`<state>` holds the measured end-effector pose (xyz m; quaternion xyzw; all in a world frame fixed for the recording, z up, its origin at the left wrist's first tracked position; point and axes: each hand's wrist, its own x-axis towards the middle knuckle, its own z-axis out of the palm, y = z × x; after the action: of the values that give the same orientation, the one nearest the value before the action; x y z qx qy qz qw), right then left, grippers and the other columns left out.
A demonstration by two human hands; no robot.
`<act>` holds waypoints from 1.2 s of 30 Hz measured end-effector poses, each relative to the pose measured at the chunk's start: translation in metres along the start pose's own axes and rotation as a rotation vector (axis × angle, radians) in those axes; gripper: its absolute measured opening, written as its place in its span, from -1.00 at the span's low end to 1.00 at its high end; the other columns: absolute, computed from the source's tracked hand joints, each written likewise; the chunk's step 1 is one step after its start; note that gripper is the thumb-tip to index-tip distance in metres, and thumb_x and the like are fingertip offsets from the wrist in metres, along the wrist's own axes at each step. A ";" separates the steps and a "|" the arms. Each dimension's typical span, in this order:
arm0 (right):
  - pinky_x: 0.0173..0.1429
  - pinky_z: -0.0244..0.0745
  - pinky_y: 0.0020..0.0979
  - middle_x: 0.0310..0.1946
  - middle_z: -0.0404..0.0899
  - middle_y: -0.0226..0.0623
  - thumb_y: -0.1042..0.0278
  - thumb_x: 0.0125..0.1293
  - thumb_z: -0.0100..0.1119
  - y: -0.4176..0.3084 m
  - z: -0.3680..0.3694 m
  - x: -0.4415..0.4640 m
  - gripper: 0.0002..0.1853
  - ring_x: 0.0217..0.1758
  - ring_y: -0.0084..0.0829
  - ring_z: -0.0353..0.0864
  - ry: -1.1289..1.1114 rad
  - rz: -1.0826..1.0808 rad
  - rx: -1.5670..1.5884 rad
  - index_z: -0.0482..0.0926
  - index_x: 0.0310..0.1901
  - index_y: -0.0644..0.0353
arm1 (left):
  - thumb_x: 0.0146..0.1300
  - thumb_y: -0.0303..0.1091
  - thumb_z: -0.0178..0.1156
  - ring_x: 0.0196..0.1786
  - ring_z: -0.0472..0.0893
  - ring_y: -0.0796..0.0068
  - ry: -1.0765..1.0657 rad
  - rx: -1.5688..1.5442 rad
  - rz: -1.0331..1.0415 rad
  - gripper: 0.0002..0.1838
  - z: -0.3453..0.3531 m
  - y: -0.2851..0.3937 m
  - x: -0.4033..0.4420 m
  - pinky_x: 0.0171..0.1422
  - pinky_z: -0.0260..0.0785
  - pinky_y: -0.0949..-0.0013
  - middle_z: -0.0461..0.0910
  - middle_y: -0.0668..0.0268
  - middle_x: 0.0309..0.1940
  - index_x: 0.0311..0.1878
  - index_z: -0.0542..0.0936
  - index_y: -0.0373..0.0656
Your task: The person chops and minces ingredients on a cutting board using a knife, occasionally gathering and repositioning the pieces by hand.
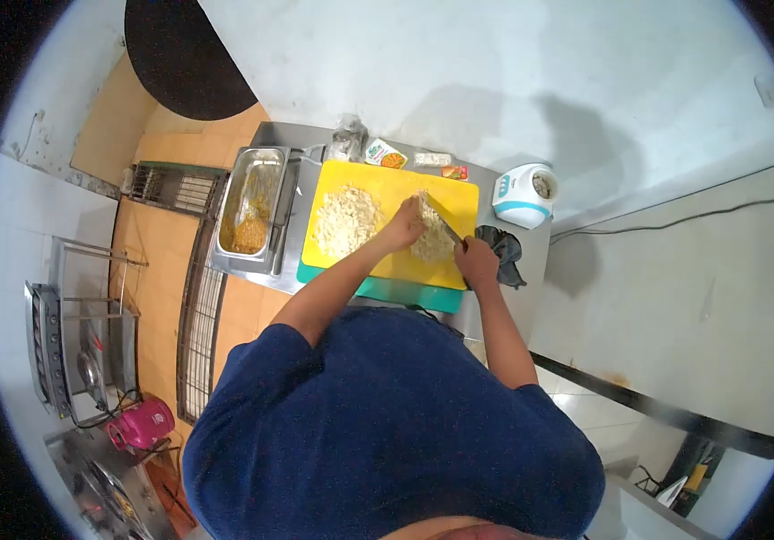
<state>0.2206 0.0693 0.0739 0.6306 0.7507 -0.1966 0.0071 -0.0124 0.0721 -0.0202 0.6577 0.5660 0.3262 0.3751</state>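
Observation:
My right hand [477,262] is closed around the handle of a knife [447,229]. Its blade slants up and left over a pile of pale chopped food [432,247] on the yellow cutting board [396,184]. My left hand [404,227] is curled at the left edge of that pile, close to the blade's far end; what its fingers pinch is hidden. Farther left on the board lies a bigger heap of pale chopped pieces [347,221]. Beneath the yellow board, a green board [432,298] sticks out along the near side.
Left of the boards stands a metal pan [222,236] with orange-brown food inside. Along the back are a clear plastic bag [348,139], a printed packet [387,154] and a small red packet [455,173]. A white-and-blue appliance [522,196] and a black bag [505,256] sit at right.

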 end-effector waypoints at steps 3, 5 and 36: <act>-0.02 0.56 0.01 -0.23 0.67 0.00 0.11 0.30 0.07 -0.004 0.013 -0.017 -0.68 -0.10 0.03 0.66 0.099 -0.038 0.077 0.65 -0.19 0.19 | 0.28 -0.27 0.20 0.57 0.01 -0.26 -0.046 0.101 0.037 -0.16 -0.001 0.018 -0.013 0.64 -0.10 0.01 0.06 -0.30 0.49 0.52 0.06 -0.41; -0.01 0.55 0.01 -0.23 0.66 0.01 0.15 0.29 0.10 -0.011 0.016 -0.028 -0.70 -0.10 0.04 0.65 0.114 -0.041 0.098 0.64 -0.15 0.20 | 0.28 -0.28 0.19 0.56 0.03 -0.29 -0.044 0.205 0.084 -0.18 0.009 0.012 -0.022 0.64 -0.07 0.00 0.06 -0.30 0.49 0.50 0.08 -0.44; -0.01 0.54 0.14 -0.24 0.61 0.37 0.24 0.41 -0.05 -0.037 0.033 -0.039 -0.60 -0.12 0.26 0.65 -0.171 0.007 0.136 0.24 0.12 0.36 | 0.45 0.09 -0.05 0.64 -0.24 -0.15 -0.425 0.625 0.024 -0.13 -0.010 0.100 -0.062 0.67 -0.31 -0.06 -0.20 -0.16 0.60 0.57 -0.04 -0.35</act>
<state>0.1853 0.0174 0.0644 0.6131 0.7301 -0.3003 0.0290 0.0203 0.0042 0.0708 0.7999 0.5402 -0.0016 0.2616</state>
